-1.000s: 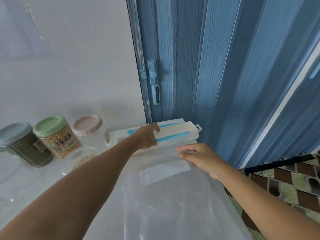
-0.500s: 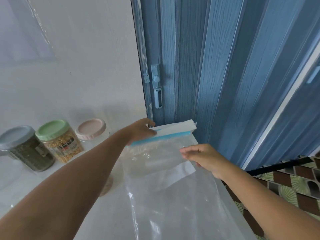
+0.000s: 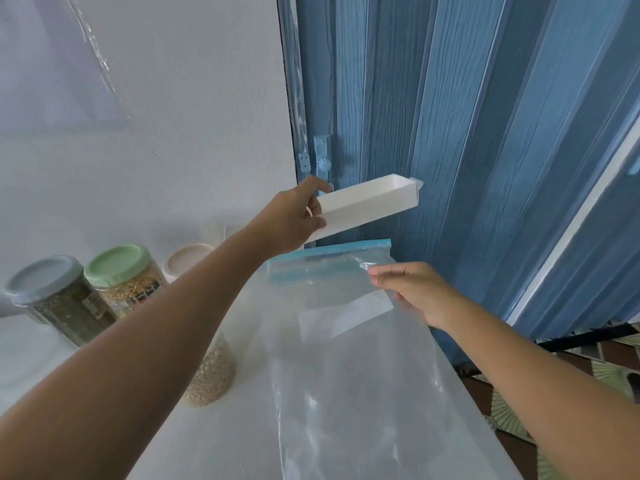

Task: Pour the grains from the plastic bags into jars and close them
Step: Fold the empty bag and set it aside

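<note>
Above the counter's (image 3: pixel 41 355) far right corner, left hand (image 3: pixel 287 221) grips white box (image 3: pixel 367 204); box's long axis runs L-R, tilted up to the right; plastic bag (image 3: pixel 346 375) lies below on the counter, blue zip strip at far edge; right hand (image 3: pixel 415 289), the nearer one, pinches bag's right edge; jars (image 3: pixel 128 282) at back left, labels unreadable; open jar (image 3: pixel 211 372) of pale grains just left of bag.

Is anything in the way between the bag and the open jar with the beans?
Yes. The left forearm crosses right in front of the open jar, between it and the plastic bag. The left hand holds a white box above the bag.
</note>
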A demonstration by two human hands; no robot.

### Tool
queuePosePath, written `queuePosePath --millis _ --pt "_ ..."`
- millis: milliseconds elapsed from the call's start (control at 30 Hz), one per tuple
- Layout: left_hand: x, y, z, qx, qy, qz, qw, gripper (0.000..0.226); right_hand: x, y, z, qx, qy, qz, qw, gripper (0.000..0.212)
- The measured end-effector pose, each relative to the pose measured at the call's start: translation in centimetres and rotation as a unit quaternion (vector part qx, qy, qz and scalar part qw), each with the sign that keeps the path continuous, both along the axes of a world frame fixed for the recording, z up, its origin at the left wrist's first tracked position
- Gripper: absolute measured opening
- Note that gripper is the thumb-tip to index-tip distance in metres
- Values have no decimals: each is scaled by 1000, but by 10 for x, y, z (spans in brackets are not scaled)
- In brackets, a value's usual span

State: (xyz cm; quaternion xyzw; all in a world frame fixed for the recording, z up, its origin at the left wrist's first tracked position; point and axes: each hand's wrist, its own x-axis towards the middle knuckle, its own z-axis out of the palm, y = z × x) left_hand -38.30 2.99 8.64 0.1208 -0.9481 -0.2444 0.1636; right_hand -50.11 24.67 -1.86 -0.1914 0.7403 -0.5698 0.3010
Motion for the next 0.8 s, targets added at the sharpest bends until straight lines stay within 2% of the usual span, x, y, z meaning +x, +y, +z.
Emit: queuePosePath --millis 133,233,367,467,500,567,667,800 --pt "1 2 0 -41 -4 -16 999 50 -16 -17 -1 37 28 -2 999 17" --pt "0 4 -22 -60 -27 -28 997 50 -21 -28 -13 51 55 9 997 19" --pt "-1 3 -63 -45 -70 -23 996 49 -17 -36 -22 75 101 19 992 22" --pt "0 -2 -88 -16 -82 -8 996 48 -16 -30 -22 134 118 20 984 22" --pt "1 -3 -95 -10 -84 -5 996 48 -16 -27 -23 160 141 20 977 23" --pt "1 -6 -107 4 -93 -1 996 50 -20 -20 -24 203 242 3 949 27" --pt "0 -5 -119 15 -103 0 995 51 -17 -14 -16 227 359 -22 905 27" --pt "2 4 -129 1 -125 1 992 60 -12 -25 -6 201 455 94 863 55"
